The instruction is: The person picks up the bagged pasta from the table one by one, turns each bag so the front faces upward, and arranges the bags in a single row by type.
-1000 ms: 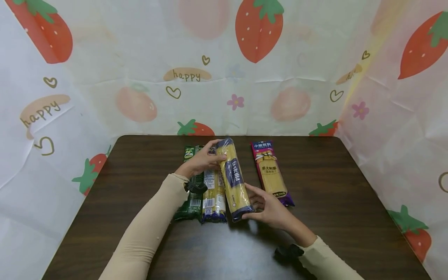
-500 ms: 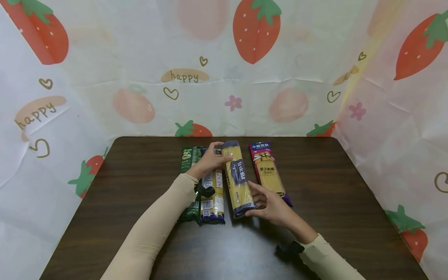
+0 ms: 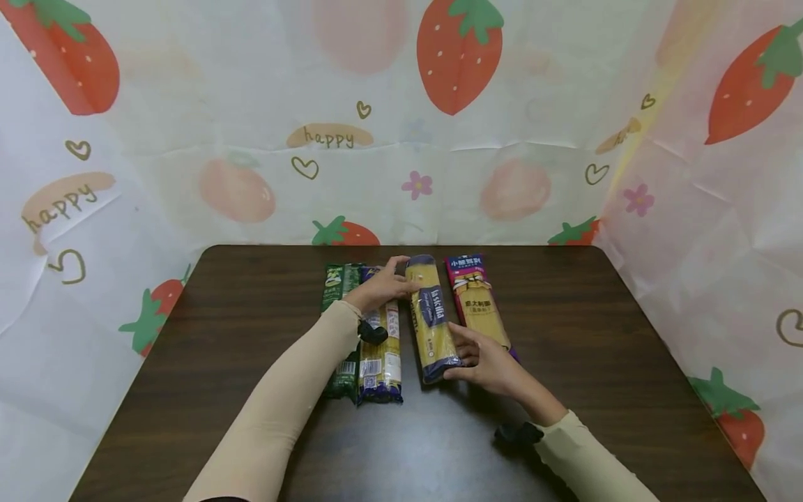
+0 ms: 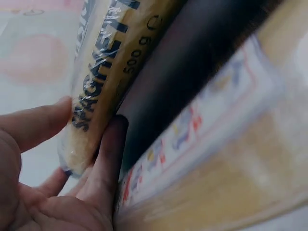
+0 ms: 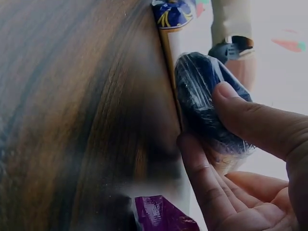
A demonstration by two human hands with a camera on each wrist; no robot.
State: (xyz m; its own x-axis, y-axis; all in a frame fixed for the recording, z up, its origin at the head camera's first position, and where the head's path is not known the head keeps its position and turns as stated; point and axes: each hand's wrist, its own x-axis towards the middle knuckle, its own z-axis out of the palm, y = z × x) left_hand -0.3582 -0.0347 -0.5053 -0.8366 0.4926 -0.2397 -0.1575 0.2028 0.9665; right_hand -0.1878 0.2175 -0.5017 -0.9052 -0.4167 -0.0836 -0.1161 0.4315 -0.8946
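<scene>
A pack of spaghetti [image 3: 433, 321] with blue ends is held slightly above the table, at the middle of the head view. My left hand [image 3: 379, 288] pinches its far end, thumb on top. At the near end, my right hand [image 3: 486, 366] grips it between thumb and fingers. The left wrist view shows the lettered side of the spaghetti pack [image 4: 103, 72] between thumb and fingers. In the right wrist view the thumb presses the dark wrapped end [image 5: 197, 91]. A blue-and-yellow pasta pack [image 3: 380, 369] lies left of it, partly hidden by the left hand.
Beside the blue-and-yellow pack lies a green pack [image 3: 343, 380], partly covered by the left arm. A red-and-purple pasta pack [image 3: 479, 300] lies to the right, slightly angled. The dark wooden table [image 3: 251, 314] ends at a strawberry-print sheet [image 3: 376, 195].
The spaghetti pack has shifted right, away from the blue-and-yellow pack and towards the red-and-purple one. My left hand has moved right with it; the right hand has moved only slightly.
</scene>
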